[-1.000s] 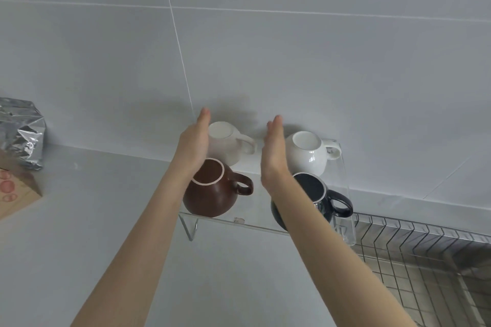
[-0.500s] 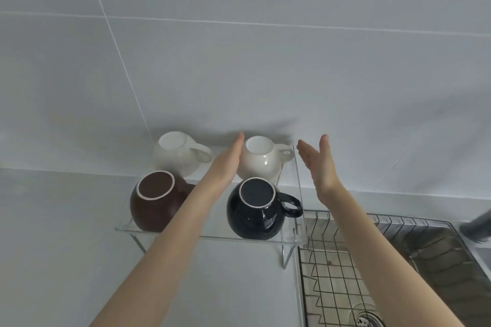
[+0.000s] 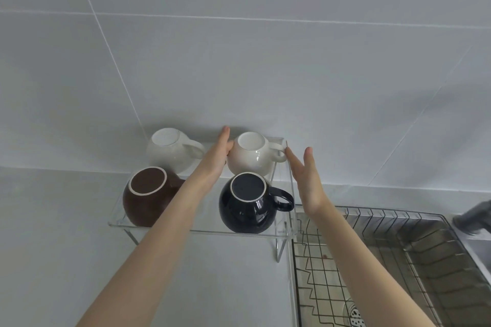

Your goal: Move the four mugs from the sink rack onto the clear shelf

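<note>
Four round mugs stand upside down on the clear shelf. A brown mug is front left and a black mug front right. Behind them are a cream mug at back left and a white mug at back right. My left hand is flat, fingers together, its edge touching the white mug's left side. My right hand is flat and held upright by the shelf's right end, beside the white mug's handle. Neither hand holds anything.
A wire sink rack lies in the steel sink to the right of the shelf, with a drain below. A grey faucet shows at the far right. A grey tiled wall stands behind the shelf.
The view has shifted slightly. My left hand has reached further back to touch the white mug. My right hand has moved in closer to the shelf's right end.
</note>
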A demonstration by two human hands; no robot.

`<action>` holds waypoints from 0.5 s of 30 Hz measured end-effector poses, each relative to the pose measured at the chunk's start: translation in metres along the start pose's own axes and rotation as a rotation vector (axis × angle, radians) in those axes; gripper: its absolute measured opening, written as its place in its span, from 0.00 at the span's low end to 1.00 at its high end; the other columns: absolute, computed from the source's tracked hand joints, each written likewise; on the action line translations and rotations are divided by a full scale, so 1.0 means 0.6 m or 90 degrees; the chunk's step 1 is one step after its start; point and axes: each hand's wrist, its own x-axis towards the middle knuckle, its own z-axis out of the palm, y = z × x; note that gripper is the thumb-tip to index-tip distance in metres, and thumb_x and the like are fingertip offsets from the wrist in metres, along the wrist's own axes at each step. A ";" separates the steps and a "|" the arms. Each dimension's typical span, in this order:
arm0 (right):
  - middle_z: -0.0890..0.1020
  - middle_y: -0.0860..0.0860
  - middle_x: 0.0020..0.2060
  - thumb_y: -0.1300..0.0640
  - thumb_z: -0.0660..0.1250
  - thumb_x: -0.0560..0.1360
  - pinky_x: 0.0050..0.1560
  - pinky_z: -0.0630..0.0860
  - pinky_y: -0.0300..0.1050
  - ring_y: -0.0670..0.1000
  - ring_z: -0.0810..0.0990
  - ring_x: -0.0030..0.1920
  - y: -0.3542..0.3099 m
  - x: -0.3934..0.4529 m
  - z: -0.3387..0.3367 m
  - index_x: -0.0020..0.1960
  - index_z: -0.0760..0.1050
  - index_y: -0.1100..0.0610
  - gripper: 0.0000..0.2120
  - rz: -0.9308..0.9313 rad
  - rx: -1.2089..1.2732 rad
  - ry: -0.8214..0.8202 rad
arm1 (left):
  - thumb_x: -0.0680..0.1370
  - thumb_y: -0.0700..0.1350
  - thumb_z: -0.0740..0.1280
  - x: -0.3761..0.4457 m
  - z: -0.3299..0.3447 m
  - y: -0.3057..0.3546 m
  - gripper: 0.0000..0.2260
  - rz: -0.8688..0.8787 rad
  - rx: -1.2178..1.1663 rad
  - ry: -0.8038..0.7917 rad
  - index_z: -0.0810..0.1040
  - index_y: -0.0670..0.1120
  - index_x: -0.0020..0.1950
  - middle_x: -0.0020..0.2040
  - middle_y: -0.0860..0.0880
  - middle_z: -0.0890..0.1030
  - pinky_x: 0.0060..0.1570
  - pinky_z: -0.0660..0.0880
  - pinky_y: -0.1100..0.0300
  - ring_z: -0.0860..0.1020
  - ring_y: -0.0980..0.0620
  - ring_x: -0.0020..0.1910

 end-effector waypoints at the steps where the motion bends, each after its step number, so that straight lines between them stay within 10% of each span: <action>1: 0.53 0.44 0.76 0.39 0.35 0.77 0.72 0.40 0.46 0.45 0.46 0.76 -0.003 -0.004 0.002 0.74 0.54 0.49 0.30 0.000 0.002 0.000 | 0.78 0.60 0.39 0.000 0.000 -0.001 0.30 -0.001 -0.007 0.004 0.68 0.49 0.69 0.67 0.56 0.69 0.69 0.52 0.62 0.62 0.60 0.68; 8: 0.54 0.44 0.75 0.40 0.35 0.77 0.71 0.41 0.45 0.44 0.47 0.75 -0.009 -0.007 0.005 0.74 0.54 0.50 0.30 -0.004 0.011 -0.010 | 0.75 0.64 0.43 0.007 0.004 -0.017 0.26 0.001 -0.025 0.031 0.72 0.54 0.61 0.69 0.56 0.68 0.75 0.51 0.53 0.63 0.58 0.69; 11: 0.53 0.44 0.75 0.40 0.36 0.78 0.72 0.41 0.46 0.44 0.47 0.75 -0.013 -0.015 0.007 0.74 0.54 0.50 0.29 0.004 -0.012 -0.016 | 0.73 0.67 0.45 0.005 0.006 -0.013 0.34 -0.032 0.008 0.038 0.63 0.48 0.72 0.75 0.52 0.61 0.73 0.52 0.58 0.58 0.55 0.74; 15: 0.68 0.46 0.67 0.47 0.49 0.79 0.65 0.56 0.41 0.44 0.65 0.66 -0.052 -0.023 0.000 0.69 0.65 0.55 0.22 -0.011 -0.108 0.005 | 0.78 0.57 0.52 -0.016 -0.002 0.034 0.23 -0.006 0.181 0.047 0.74 0.44 0.62 0.64 0.45 0.75 0.58 0.64 0.58 0.70 0.48 0.65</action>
